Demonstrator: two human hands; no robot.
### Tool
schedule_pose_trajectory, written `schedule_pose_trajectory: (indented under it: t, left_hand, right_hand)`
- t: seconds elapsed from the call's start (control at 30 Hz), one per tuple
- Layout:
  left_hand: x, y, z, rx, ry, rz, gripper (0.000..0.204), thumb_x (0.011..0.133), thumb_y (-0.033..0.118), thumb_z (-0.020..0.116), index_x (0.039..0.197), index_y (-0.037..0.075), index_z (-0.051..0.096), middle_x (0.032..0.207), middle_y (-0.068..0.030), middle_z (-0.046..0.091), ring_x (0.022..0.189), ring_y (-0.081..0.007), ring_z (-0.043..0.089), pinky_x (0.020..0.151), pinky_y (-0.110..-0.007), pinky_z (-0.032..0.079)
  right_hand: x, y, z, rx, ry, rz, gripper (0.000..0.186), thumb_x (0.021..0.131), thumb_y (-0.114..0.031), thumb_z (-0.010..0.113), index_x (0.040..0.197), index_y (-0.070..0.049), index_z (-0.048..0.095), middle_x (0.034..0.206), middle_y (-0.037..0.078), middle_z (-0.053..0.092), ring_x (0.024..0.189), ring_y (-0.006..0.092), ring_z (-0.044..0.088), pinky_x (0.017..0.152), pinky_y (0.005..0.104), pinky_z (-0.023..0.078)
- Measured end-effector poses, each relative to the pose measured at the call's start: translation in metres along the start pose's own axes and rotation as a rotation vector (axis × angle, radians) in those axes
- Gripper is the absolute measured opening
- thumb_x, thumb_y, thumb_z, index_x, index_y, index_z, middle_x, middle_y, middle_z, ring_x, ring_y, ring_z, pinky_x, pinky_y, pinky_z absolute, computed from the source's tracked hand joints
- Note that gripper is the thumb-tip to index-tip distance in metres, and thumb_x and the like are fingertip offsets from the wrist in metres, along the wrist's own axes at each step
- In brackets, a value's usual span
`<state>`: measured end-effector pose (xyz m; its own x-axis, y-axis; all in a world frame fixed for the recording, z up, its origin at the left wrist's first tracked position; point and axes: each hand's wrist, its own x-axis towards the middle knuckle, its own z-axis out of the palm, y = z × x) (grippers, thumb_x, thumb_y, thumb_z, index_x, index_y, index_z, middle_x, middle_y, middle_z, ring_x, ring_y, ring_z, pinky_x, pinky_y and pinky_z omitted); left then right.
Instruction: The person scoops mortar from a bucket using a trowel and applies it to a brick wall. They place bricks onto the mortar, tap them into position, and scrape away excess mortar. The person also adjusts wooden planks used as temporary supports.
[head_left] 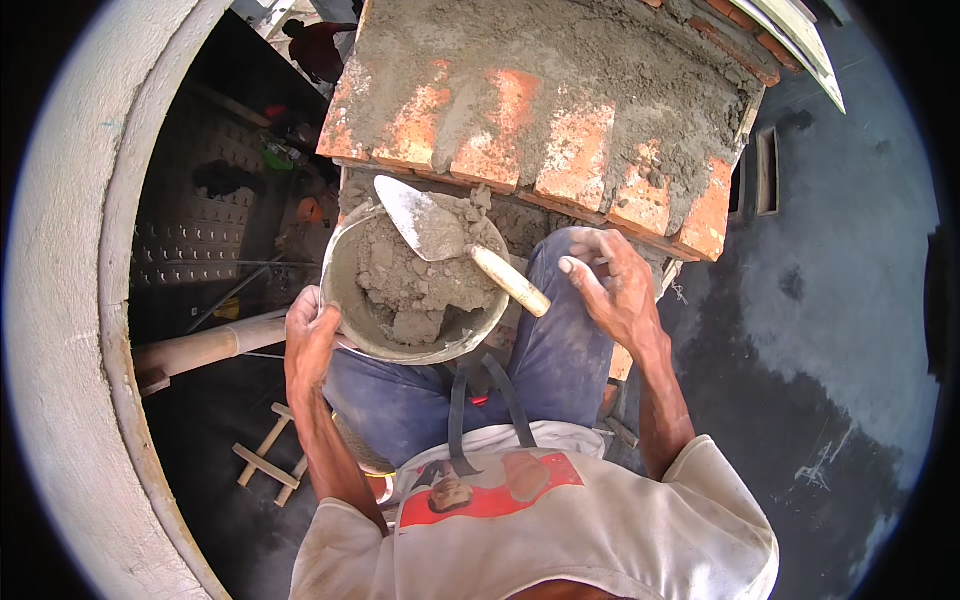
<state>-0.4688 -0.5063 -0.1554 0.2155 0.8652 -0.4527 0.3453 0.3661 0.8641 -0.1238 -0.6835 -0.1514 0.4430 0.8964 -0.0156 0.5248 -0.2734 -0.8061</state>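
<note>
A round bucket [345,325] of grey mortar [390,265] rests between my knees, below the brickwork. My left hand [311,335] is closed on the bucket's rim at its left side. Across the mortar lies a trowel [428,225], its blade toward the far left and its wooden handle [512,283] sticking out over the rim at the right. Over my right knee is my right hand [615,285], empty, its fingers loosely bent and the thumb apart from them. It is close to the trowel's handle but does not touch it.
Ahead, a row of orange bricks [575,150] edges a ledge spread with wet mortar [480,45]. A pale curved wall [75,290] stands at the left, beside a bamboo pole [215,345]. Far below are a wooden ladder [268,450] and a dark floor [800,400]. Another person [318,48] is at the far left.
</note>
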Motion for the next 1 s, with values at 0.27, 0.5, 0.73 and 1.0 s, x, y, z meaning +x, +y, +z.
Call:
schedule_pose_trajectory:
  t: [0.27,0.5,0.73,1.0]
  left_hand:
    - [0.003,-0.044,0.006,0.259,0.341,0.206,0.02,0.099,0.018,0.062,0.099,-0.002,0.063,0.085,-0.0029,0.057,0.079,-0.0131,0.051,0.074,-0.034,0.047]
    - [0.017,-0.062,-0.008,0.385,0.382,0.321,0.031,0.106,0.03,0.07,0.099,0.001,0.065,0.084,0.0,0.06,0.076,-0.0105,0.051,0.071,-0.029,0.046]
    - [0.034,-0.052,0.009,0.365,0.26,0.36,0.038,0.107,0.035,0.066,0.1,-0.002,0.066,0.083,-0.0052,0.063,0.077,-0.0127,0.053,0.072,-0.033,0.048]
    - [0.056,-0.054,0.019,0.534,0.168,0.27,0.048,0.107,0.043,0.062,0.113,-0.004,0.063,0.1,-0.0247,0.072,0.092,-0.035,0.068,0.087,-0.046,0.052]
  right_hand:
    - [0.012,-0.017,0.111,-0.267,-0.354,0.07,0.082,0.1,-0.037,0.072,0.154,0.012,0.033,0.126,0.038,0.06,0.11,0.0523,0.068,0.096,0.0548,0.055]
    - [0.016,0.015,0.127,0.103,-0.35,0.132,0.085,0.09,-0.036,0.081,0.144,0.02,0.045,0.119,0.043,0.066,0.115,0.0524,0.068,0.099,0.0507,0.055]
    - [0.024,-0.012,0.079,0.067,-0.257,0.085,0.047,0.094,-0.028,0.075,0.117,0.009,0.058,0.091,0.035,0.071,0.093,0.0533,0.07,0.08,0.0549,0.056]
    - [0.019,-0.024,0.063,-0.471,-0.282,-0.183,0.03,0.088,-0.008,0.067,0.11,0.011,0.059,0.078,0.029,0.069,0.071,0.0425,0.075,0.058,0.0517,0.058]
